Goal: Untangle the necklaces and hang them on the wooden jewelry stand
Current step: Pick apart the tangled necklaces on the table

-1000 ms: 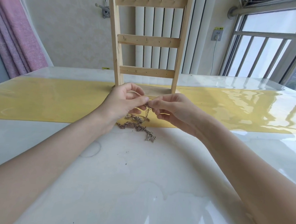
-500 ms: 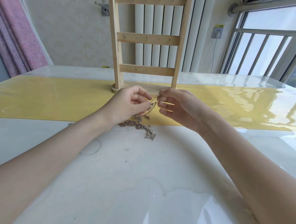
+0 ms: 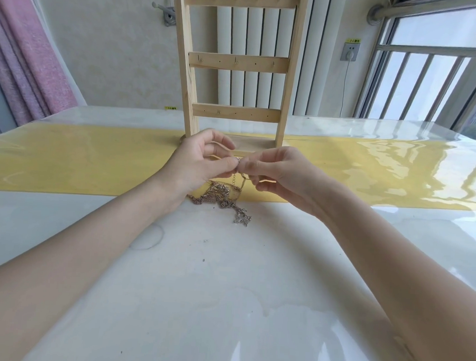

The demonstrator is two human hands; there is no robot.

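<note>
A tangle of thin metal necklaces [image 3: 220,200] lies on the table at the near edge of the yellow strip, with a small silver pendant [image 3: 242,218] at its right end. My left hand [image 3: 202,162] and my right hand [image 3: 276,172] meet fingertip to fingertip just above the tangle, both pinching one chain end with a small ring. A short length of chain hangs from the pinch down to the pile. The wooden jewelry stand [image 3: 239,63] rises right behind my hands, with three crossbars carrying small hooks; no necklace hangs on it.
The glossy white table [image 3: 225,290] has a yellow runner [image 3: 81,158] across it under a clear cover. A pink curtain [image 3: 26,47] hangs at the left, a white radiator stands behind the stand, and a barred window [image 3: 435,74] is at the right.
My hands, slightly apart half a second ago, have come together again on the chain end. The pile on the table has barely shifted.
</note>
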